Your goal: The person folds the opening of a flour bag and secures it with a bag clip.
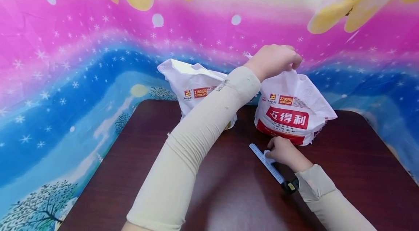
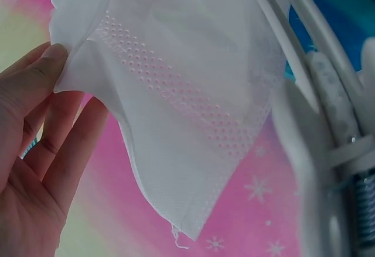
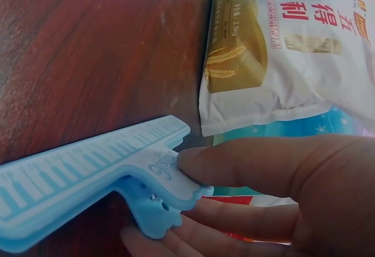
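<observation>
My left hand (image 1: 276, 60) pinches the top edge of a white flour bag with red printing (image 1: 288, 118), on the right of the table. Up close in the left wrist view, thumb and fingers hold the bag's white upper edge (image 2: 176, 93). In front of that bag, my right hand (image 1: 284, 152) holds a light blue bag clip (image 1: 266, 163) by its handles. The right wrist view shows the thumb on the upper handle and fingers under the lower one, with the clip's long bar (image 3: 94, 172) pointing away from the hand.
A second white flour bag (image 1: 186, 92), gold-printed near its base in the right wrist view, stands at the left, partly hidden by my left sleeve. The dark wooden table (image 1: 131, 154) meets a colourful printed cloth (image 1: 82, 78) behind. A blurred white spring part (image 2: 319, 110) borders the left wrist view.
</observation>
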{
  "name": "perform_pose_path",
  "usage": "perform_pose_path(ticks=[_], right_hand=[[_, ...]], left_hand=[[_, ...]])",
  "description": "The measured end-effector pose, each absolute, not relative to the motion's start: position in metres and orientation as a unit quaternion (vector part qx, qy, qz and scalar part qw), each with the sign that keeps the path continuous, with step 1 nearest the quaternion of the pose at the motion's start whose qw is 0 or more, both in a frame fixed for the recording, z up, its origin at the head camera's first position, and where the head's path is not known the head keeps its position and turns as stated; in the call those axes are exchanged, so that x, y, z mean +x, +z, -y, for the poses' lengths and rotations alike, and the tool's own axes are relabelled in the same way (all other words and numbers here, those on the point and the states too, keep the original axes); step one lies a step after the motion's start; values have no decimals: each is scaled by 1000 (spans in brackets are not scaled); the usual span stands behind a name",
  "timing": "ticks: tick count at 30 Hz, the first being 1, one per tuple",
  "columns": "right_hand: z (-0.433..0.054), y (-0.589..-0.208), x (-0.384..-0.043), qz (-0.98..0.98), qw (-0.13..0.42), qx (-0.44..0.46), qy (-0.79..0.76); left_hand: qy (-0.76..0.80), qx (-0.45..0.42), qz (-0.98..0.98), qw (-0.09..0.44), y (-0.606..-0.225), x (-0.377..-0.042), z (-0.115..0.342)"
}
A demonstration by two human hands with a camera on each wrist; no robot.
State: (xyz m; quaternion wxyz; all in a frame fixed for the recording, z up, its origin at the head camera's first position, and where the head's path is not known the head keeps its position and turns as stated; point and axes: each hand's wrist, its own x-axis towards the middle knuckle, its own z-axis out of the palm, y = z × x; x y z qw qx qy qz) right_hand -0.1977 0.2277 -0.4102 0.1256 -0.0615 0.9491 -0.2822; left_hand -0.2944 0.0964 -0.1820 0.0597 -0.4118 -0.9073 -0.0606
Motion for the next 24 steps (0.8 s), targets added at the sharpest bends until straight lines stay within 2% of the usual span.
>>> perform_pose_path(ticks=[24], right_hand=[[-231,-407,-194,-945,117,-75,-296]], left_hand=[[-43,-408,908,86,-181,-287,-98]])
